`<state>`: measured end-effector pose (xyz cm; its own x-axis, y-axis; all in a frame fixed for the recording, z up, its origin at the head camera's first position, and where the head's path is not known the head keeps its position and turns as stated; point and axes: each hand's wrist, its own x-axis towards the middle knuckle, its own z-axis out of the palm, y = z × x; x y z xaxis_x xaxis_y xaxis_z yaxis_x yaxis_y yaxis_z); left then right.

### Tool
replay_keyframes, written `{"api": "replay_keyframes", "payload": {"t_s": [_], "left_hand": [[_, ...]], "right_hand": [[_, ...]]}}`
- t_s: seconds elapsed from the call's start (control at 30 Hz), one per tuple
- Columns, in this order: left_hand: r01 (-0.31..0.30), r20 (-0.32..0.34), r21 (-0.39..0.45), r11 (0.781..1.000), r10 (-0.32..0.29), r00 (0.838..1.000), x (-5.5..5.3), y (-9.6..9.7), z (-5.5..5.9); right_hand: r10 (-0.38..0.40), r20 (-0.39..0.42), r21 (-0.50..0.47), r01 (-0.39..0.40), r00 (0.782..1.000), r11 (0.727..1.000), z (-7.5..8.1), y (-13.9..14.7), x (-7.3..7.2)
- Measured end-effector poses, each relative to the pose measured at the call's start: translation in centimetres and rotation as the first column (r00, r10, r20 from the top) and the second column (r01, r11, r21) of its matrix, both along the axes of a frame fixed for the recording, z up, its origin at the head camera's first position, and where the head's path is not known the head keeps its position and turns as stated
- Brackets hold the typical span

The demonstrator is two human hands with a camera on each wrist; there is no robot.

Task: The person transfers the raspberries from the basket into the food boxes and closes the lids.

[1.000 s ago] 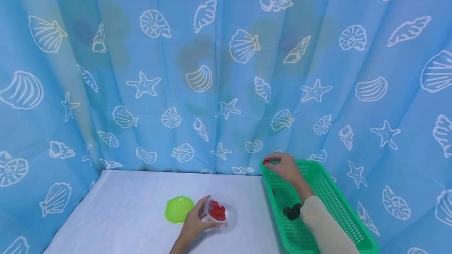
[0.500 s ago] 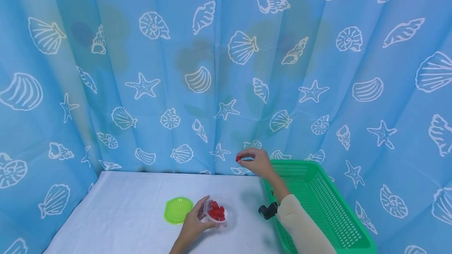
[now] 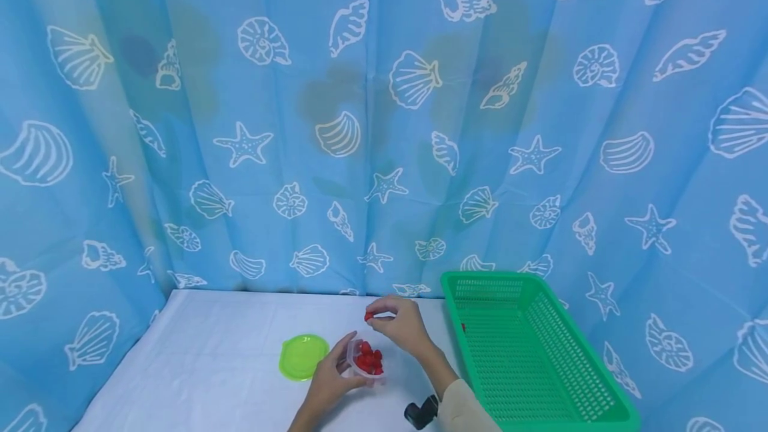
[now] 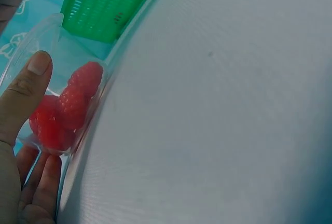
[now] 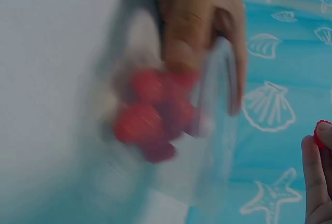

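Observation:
My left hand [image 3: 329,379] grips a small clear plastic container [image 4: 78,53], thumb on one side and fingers round the other. Several red raspberries [image 4: 67,110] lie inside it, and the container rests on the white table. Just above and behind it, my right hand [image 3: 405,327] pinches a single raspberry [image 3: 369,317] between thumb and fingertips. That raspberry [image 5: 318,134] shows at the right edge of the right wrist view, where the container is blurred.
A lime-green lid [image 3: 303,357] lies left of the container. On the right stands a long green slotted basket [image 3: 480,277], with a small red spot [image 3: 463,327] at its left wall. A blue shell-patterned curtain [image 3: 372,119] hangs behind the table.
My right hand has come from over the basket, left and down to the container, carrying the raspberry. My left hand and the container have stayed in place.

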<state>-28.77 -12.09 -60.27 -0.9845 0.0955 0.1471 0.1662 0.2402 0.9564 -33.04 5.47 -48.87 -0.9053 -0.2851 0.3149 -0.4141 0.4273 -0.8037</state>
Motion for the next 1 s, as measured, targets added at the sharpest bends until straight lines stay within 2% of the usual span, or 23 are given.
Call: {"api": "replay_keyframes", "payload": {"t_s": [0.13, 0.33, 0.53, 1.0], "left_hand": [[0.007, -0.008, 0.012, 1.000, -0.007, 1.000, 0.1, 0.0, 0.1], [0.016, -0.042, 0.012, 1.000, -0.015, 0.999, -0.1, -0.2, -0.2], [0.026, -0.050, 0.021, 0.999, -0.025, 0.998, 0.0, -0.2, -0.4], [0.030, -0.055, 0.003, 1.000, -0.030, 0.998, 0.1, -0.3, -0.3]], "right_hand": [[-0.005, 0.030, 0.006, 0.005, 1.000, 1.000, -1.6, -0.2, 0.6], [0.018, 0.092, 0.012, -0.019, 0.996, 1.000, -3.5, -0.3, 0.8], [0.034, 0.106, 0.019, -0.036, 0.994, 0.999, -5.0, -0.3, 1.2], [0.081, 0.034, 0.086, -0.083, 0.996, 0.993, -5.3, -0.5, 1.7]]}}
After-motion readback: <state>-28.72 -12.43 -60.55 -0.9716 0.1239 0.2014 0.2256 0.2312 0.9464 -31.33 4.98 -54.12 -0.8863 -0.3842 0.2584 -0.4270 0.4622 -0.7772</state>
